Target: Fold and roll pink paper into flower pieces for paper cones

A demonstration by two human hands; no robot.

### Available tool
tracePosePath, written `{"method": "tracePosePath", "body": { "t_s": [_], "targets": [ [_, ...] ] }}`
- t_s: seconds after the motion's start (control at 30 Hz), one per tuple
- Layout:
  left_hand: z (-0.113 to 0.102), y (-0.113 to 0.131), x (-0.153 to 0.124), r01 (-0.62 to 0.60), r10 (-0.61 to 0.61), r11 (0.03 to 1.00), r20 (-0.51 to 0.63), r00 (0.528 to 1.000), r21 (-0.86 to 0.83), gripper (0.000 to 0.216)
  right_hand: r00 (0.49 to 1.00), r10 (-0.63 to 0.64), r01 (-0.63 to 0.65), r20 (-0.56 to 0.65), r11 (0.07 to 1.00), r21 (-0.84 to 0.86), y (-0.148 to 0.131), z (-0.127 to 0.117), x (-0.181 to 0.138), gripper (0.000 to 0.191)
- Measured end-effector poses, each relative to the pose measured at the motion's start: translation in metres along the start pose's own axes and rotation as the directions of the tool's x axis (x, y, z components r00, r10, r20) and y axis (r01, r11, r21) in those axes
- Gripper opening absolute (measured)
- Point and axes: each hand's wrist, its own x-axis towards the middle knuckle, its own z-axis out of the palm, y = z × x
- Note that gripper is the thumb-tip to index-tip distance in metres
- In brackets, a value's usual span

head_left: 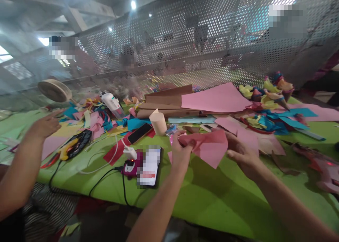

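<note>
One curled, pointed pink paper [211,145] is pinched in the left grip [182,147], the right grip [243,156] parted.

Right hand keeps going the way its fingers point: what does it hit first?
Likely the pink paper held in the left hand. The right hand is right by its edge; whether the fingertips already touch it is unclear.
</note>
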Motion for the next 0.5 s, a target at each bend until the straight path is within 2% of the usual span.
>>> {"method": "tracePosePath", "body": {
  "t_s": [0.07, 0.13, 0.2, 0.33, 0.5],
  "targets": [
    [0.001, 0.002, -0.004, -0.035, 0.033, 0.998, 0.042, 0.999, 0.057, 0.04, 0.993, 0.044, -0.052, -0.113, 0.997, -0.065, 0.003, 0.004, 0.001, 0.054],
    [0.003, 0.006, -0.009, -0.1, 0.089, 0.987, 0.092, 0.992, 0.123, 0.039, 0.97, 0.014, -0.042, -0.244, 0.993, -0.109, 0.005, 0.007, 0.003, 0.031],
    [0.004, 0.009, -0.012, -0.157, 0.135, 0.971, 0.128, 0.983, 0.182, 0.036, 0.95, -0.035, -0.003, -0.312, 0.993, -0.12, 0.005, 0.008, 0.003, 0.017],
    [0.005, 0.01, -0.012, -0.152, 0.121, 0.972, 0.173, 0.977, 0.179, 0.016, 0.941, -0.011, -0.026, -0.338, 0.994, -0.106, -0.004, 0.009, 0.001, 0.019],
    [0.006, 0.011, -0.011, -0.122, 0.098, 0.985, 0.185, 0.978, 0.119, 0.017, 0.929, -0.015, -0.019, -0.369, 0.996, -0.087, -0.01, 0.013, -0.003, 0.02]
  ]
}}
